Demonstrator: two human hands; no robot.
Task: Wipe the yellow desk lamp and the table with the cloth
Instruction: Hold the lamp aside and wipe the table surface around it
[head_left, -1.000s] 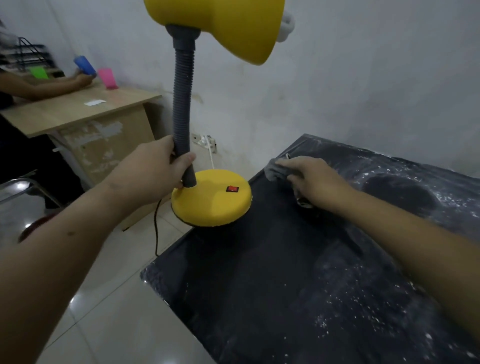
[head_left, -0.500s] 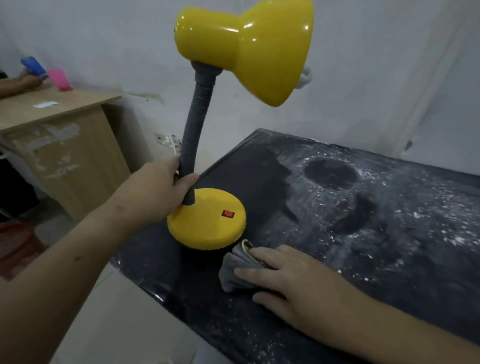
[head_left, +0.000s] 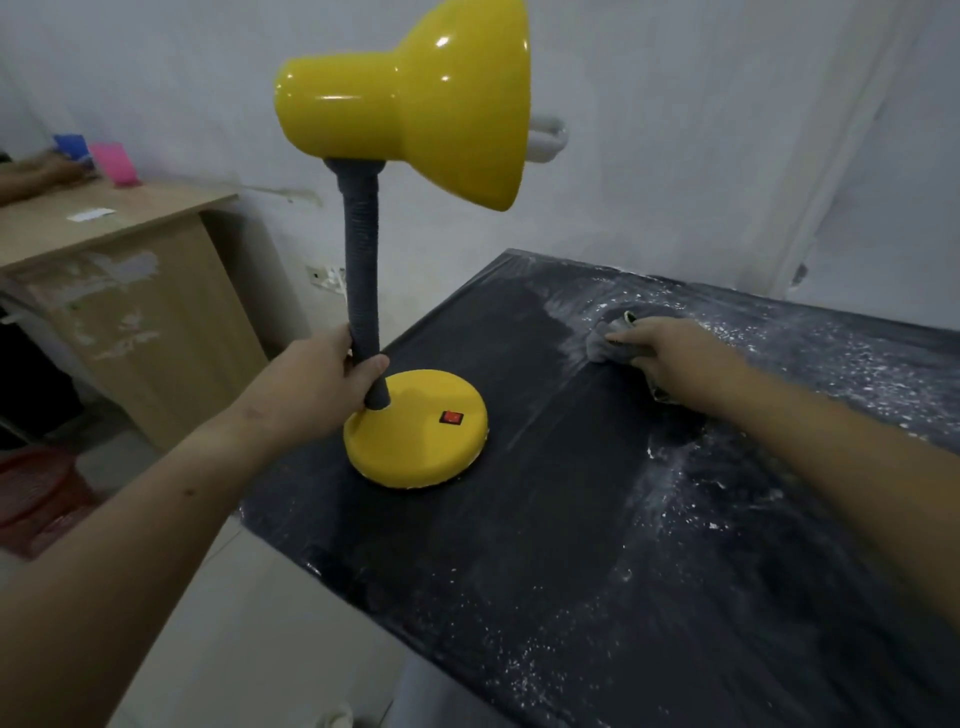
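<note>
My left hand is wrapped around the lower part of the grey ribbed gooseneck of the glossy yellow desk lamp, fingers closed round it just above the round yellow base. The base sits on the near left part of the black table, close to its left edge, with the red rocker switch facing up. The shade tilts to the right, and a white bulb pokes out of it.

My right hand lies flat on the crumpled grey cloth, fingers spread and pressing it down onto the table top further back, well apart from the lamp.

Surface: dark, shiny film with white powder specks thick on the right and far side; the strip between lamp and cloth looks darker and cleaner, with a smeared edge by the cloth.

Room: white wall behind, pale tiled floor, a light wooden desk at left carrying a pink cup and a blue cup, a red basket on the floor, a wall socket low behind the lamp.
</note>
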